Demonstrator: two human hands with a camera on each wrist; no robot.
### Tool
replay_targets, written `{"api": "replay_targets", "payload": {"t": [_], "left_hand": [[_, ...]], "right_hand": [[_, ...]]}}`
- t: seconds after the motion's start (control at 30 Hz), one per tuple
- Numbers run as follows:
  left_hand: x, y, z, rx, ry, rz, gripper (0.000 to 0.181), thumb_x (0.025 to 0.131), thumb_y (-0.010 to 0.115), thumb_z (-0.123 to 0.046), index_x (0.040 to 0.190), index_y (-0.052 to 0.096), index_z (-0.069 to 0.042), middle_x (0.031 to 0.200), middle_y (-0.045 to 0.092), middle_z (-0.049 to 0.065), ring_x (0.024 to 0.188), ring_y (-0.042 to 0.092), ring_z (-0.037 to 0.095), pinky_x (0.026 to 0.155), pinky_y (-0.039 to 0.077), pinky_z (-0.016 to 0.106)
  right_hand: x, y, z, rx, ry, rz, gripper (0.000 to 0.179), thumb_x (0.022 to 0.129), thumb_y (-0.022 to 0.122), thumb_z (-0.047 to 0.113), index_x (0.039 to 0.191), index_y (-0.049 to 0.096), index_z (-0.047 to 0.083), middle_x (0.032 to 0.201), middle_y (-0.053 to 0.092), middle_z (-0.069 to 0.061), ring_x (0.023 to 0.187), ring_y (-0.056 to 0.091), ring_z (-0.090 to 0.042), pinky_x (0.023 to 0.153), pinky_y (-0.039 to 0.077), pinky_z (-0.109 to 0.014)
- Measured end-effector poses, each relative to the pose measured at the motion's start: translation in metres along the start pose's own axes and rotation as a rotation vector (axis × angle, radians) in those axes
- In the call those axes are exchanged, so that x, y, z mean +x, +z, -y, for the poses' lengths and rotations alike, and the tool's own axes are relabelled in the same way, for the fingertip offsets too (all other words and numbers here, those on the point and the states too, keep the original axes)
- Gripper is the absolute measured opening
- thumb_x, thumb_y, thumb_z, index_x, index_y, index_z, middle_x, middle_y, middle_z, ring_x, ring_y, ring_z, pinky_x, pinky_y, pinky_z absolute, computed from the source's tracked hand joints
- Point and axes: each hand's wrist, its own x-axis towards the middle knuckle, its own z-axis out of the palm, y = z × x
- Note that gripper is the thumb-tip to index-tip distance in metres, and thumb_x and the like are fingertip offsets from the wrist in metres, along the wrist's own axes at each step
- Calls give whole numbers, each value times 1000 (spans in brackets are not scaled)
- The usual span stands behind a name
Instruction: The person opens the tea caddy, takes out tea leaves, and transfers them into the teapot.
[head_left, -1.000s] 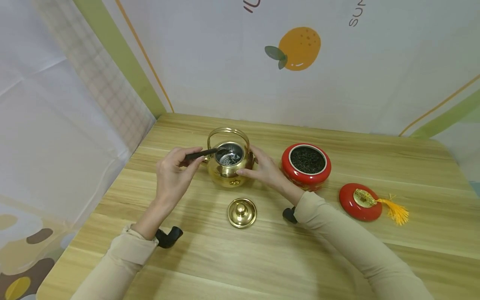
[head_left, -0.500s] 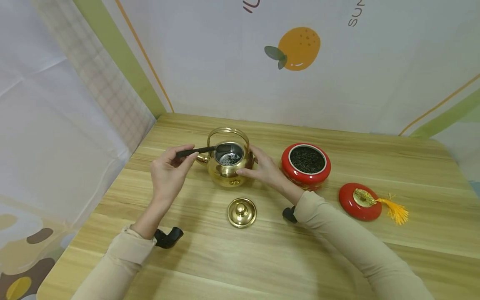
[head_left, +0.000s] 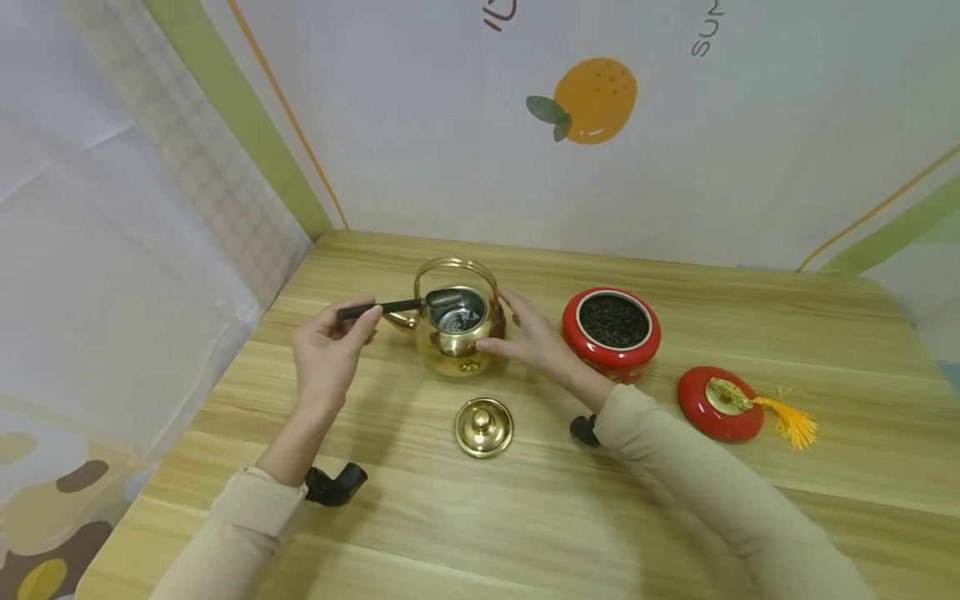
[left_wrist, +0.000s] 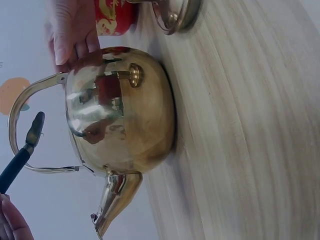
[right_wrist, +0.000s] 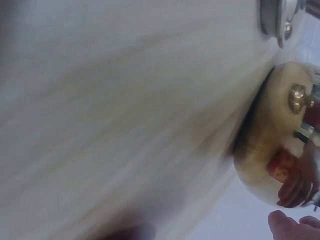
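Observation:
My left hand pinches the dark handle of a small tea scoop. The scoop's head lies over the open mouth of a gold teapot. A metal strainer with dark tea leaves inside shows in that mouth. Against the teapot's right side, my right hand holds its body, thumb in front and fingers toward the back. In the left wrist view, the scoop appears within the handle's arch, above the teapot. The teapot's gold lid lies in front of it, knob up.
A red jar full of dark tea leaves stands right of the teapot. Its red lid with a yellow tassel lies farther right. Black curved objects sit near both forearms. A printed cloth backs the wooden table.
My left hand has drawn back to the left with the scoop, whose head has lifted up from the strainer. My right hand stays on the teapot.

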Motion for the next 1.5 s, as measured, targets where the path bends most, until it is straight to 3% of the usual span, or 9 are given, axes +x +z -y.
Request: {"api": "replay_targets", "payload": {"t": [0.1,0.3,0.5,0.7,0.93,1.0,1.2,1.5], "left_hand": [[1,-1,6,-46,-43,-17,18,83,71,-11,97,70,0,71,66,-8,61,60,5,62,54,15],[-2,-2,2,-139,-101,-14,10,82,72,-9,92,71,-7,72,67,-4,61,60,5,62,54,16],[-7,4,-6,-181,-115,12,8,83,71,-6,89,72,-11,72,66,-5,60,59,5,61,54,17],[-10,19,-13,-206,-118,79,13,84,69,-2,88,71,-15,69,65,-6,60,59,6,61,54,18],[-10,43,-16,-201,-142,174,11,84,69,-4,95,70,-6,69,65,-5,61,58,9,62,53,20],[-9,49,-17,-195,-150,202,15,84,70,-6,98,69,-2,69,65,-4,62,58,10,61,52,19],[-4,71,-17,-183,-146,285,24,83,72,-11,102,68,3,69,66,-4,61,58,9,54,47,16],[1,102,-12,-47,-98,370,26,82,74,-20,100,71,-1,79,69,14,62,61,10,57,53,22]], "right_hand": [[-7,-4,3,10,-1,-11,85,78,78,21,145,30,1,150,32,-17,138,30,-29,110,34,-43],[-27,-17,9,4,-42,-56,82,78,78,14,143,32,-2,149,34,-18,137,32,-30,109,35,-38],[-51,-35,13,-50,-62,-114,78,77,78,12,142,36,-2,146,39,-18,133,39,-31,106,40,-37],[-72,-63,7,-39,-73,-179,76,77,76,6,141,36,-4,145,38,-20,133,38,-33,105,38,-36],[-98,-101,-12,-6,15,-242,78,82,72,7,145,28,-3,149,31,-21,137,30,-35,107,31,-16],[-102,-108,-18,-6,38,-256,79,82,72,7,146,26,-2,150,30,-21,137,29,-36,108,31,-19],[-106,-115,-35,-16,95,-237,83,81,73,5,146,22,-5,150,25,-25,138,24,-40,109,28,-48],[-97,-109,-53,-51,151,-162,90,81,75,13,147,17,-7,152,19,-25,140,21,-39,109,28,-52]]}}
